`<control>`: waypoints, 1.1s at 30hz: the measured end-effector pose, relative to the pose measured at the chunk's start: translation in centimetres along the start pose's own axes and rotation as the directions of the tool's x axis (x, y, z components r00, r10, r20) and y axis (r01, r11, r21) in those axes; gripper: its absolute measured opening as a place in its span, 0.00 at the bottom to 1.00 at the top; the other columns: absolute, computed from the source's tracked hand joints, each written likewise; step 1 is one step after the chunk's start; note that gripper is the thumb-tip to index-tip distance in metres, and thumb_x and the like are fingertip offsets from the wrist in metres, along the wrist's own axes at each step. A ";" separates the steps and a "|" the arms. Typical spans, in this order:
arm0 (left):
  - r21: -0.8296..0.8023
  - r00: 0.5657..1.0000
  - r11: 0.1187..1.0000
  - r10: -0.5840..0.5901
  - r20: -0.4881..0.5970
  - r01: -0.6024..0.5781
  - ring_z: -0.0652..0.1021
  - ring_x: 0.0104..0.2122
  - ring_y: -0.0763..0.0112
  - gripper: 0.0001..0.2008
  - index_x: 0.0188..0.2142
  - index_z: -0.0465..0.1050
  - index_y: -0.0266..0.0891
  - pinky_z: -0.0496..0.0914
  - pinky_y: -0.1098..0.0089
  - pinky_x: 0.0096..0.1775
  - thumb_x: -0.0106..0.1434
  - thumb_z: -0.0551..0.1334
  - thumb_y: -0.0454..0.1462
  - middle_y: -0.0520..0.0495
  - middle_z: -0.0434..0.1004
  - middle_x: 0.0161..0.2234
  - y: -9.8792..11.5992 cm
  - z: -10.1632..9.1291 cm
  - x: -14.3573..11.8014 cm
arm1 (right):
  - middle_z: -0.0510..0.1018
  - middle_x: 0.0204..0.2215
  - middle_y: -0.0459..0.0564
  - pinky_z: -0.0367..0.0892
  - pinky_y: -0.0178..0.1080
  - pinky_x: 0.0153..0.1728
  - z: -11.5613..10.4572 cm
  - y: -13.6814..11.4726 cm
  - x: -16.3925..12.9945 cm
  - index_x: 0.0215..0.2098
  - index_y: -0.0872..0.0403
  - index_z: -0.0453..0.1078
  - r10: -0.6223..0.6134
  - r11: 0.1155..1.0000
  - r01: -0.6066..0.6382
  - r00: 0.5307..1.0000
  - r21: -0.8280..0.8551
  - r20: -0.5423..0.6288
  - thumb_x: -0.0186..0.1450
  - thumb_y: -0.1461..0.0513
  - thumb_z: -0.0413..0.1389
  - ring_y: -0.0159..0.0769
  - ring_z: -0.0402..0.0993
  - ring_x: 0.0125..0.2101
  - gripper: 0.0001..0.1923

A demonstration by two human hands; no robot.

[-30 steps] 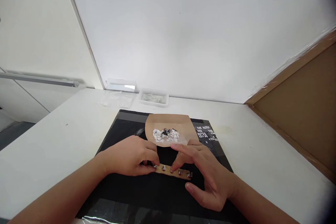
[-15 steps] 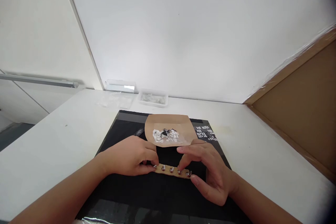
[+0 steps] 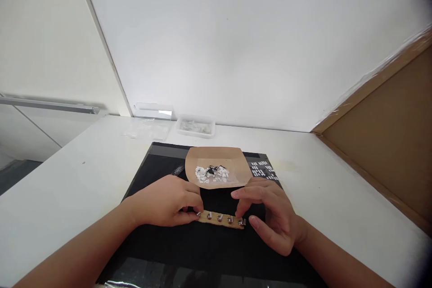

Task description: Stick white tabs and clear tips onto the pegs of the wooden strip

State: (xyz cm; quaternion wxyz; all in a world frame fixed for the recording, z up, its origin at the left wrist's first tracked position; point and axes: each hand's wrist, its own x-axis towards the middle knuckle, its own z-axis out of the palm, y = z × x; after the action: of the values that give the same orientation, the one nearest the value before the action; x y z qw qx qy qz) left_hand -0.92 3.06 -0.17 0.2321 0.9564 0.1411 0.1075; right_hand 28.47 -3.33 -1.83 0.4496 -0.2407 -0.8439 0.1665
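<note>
I've got a white wall [image 3: 216, 45] filling the back, the white table [image 3: 67, 171] below it, a brown panel [image 3: 381, 126] propped at right. Black board [image 3: 189, 252] lies mid-table, under everything in hand.

Right hand [image 3: 270, 207]: thumb spread well apart from a curled index finger, nothing gripped; index tip is at the strip's right part, and I can't tell if it touches. Left hand [image 3: 175, 200]: thumb and fingers pinched together on the strip's left end, hiding that end from me.

Brown paper sheet [image 3: 216, 153] sits just beyond the hands on the board; my right hand overlaps its near right corner. Clear plastic bags [image 3: 145, 129] and a translucent tub [image 3: 195, 134] are back near the wall, clear of the work. Brown strip [image 3: 214, 218] lies on the board between the hands, near the sheet. White labels [image 3: 259, 171] on the board's far right, partly behind the right hand. Smallest: white bits [image 3: 202, 174] piled on the sheet, shiny metal pieces [image 3: 230, 220] rowed along the strip.
</note>
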 end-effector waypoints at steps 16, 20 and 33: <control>0.006 0.999 1.000 0.022 -0.042 -0.022 0.82 0.36 0.67 0.04 0.42 0.82 0.44 0.72 0.70 0.38 0.68 0.68 0.35 0.50 0.84 0.36 -0.3 0.0 -0.1 | 0.78 0.21 0.41 0.66 0.40 0.26 -0.1 0.6 -0.2 0.51 0.51 0.75 -0.005 1.000 0.006 0.999 -0.030 0.042 0.63 0.61 0.53 0.34 0.74 0.20 0.18; -0.004 0.998 0.999 0.033 -0.050 -0.034 0.81 0.39 0.64 0.03 0.41 0.82 0.44 0.72 0.67 0.43 0.68 0.69 0.36 0.49 0.84 0.36 -0.4 0.1 0.0 | 0.78 0.20 0.41 0.66 0.40 0.26 -0.2 0.7 -0.2 0.51 0.51 0.75 -0.005 1.000 0.007 0.999 -0.027 0.042 0.64 0.60 0.53 0.34 0.73 0.19 0.18; 0.035 1.000 0.999 -0.003 -0.013 0.004 0.80 0.38 0.65 0.02 0.40 0.81 0.43 0.70 0.67 0.41 0.69 0.68 0.36 0.51 0.84 0.35 -0.5 0.2 0.0 | 0.77 0.21 0.41 0.65 0.39 0.26 -0.2 0.6 -0.1 0.50 0.51 0.75 -0.001 0.998 0.003 0.999 -0.056 0.052 0.64 0.62 0.54 0.33 0.72 0.20 0.17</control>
State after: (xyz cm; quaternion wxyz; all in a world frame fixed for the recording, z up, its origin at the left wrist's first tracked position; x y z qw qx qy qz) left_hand -0.95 3.40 -0.52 0.2144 0.9593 0.1462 0.1111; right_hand 28.85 -2.90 -2.12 0.4206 -0.2481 -0.8599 0.1483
